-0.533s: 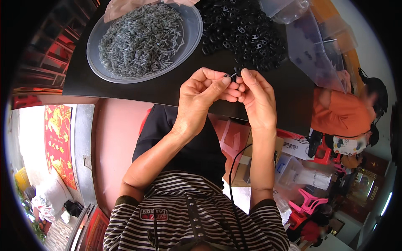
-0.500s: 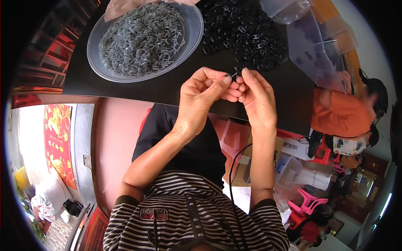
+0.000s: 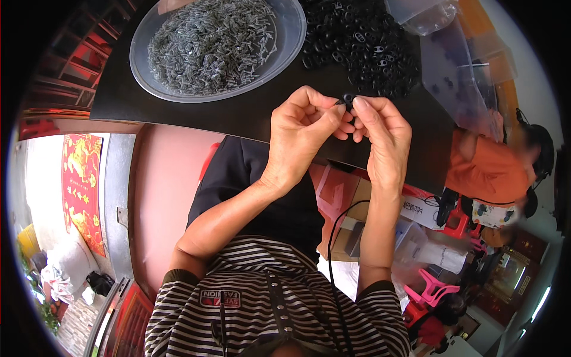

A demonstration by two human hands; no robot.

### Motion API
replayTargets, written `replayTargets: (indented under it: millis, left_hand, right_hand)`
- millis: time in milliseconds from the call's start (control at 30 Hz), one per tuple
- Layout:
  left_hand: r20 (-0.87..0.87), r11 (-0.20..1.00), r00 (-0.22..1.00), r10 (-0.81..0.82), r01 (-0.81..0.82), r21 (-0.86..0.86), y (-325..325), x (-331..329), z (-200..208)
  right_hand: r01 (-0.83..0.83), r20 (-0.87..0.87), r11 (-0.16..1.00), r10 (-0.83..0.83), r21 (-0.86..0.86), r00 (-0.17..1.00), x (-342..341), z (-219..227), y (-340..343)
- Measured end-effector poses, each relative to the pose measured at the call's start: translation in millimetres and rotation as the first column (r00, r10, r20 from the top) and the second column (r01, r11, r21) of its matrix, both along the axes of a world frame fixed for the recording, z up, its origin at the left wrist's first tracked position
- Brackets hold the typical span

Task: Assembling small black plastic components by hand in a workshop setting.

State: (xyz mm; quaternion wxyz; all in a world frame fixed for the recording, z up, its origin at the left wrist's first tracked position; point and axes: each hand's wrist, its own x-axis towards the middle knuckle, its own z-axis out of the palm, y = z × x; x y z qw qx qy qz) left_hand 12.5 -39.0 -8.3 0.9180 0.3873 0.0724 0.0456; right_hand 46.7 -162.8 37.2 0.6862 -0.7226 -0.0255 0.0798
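Between my fingertips, just above the table's near edge, is a small black plastic cord lock (image 3: 348,99). My left hand (image 3: 297,137) pinches at its left side with thumb and forefinger; a small dark bit by those fingertips is too small to make out. On the other side, the thumb and fingers of my right hand (image 3: 388,143) grip the same piece. Beyond my hands lies a heap of loose black cord lock parts (image 3: 372,50), some showing two holes. To its left, a round clear plastic tray (image 3: 140,65) holds a pile of small metal springs (image 3: 208,50).
The dark table (image 3: 113,107) carries the tray and heap. Clear plastic bins (image 3: 449,71) stand at its right end. A person in an orange top (image 3: 491,163) sits beyond. A black cable (image 3: 329,250) hangs before my striped shirt. Pink stools (image 3: 437,288) stand at lower right.
Both hands have shifted slightly right in the picture, still pinching together. The black piece now shows more of its rounded top above my fingertips. Tray and heap sit a little higher and farther right in view.
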Motion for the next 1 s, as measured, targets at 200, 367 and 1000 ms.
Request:
replayTargets:
  millis: [200,367,1000]
  left_hand:
    - [0.043,0.990,0.996,-0.083,0.087,-0.111,8.6,2.8,-2.1]
    - [0.044,0.986,0.996,-0.073,0.079,-0.148,7.9,1.7,0.1]
    - [0.029,0.982,0.994,-0.105,0.108,-0.152,10.6,1.7,-3.0]
  right_hand:
    - [-0.063,0.033,0.992,0.067,-0.105,0.997,0.7,1.3,-4.1]
    - [-0.008,0.184,0.970,0.054,-0.244,0.981,-7.2,3.1,3.7]
    - [0.123,0.567,0.746,0.377,-0.654,0.732,-4.7,11.2,4.8]
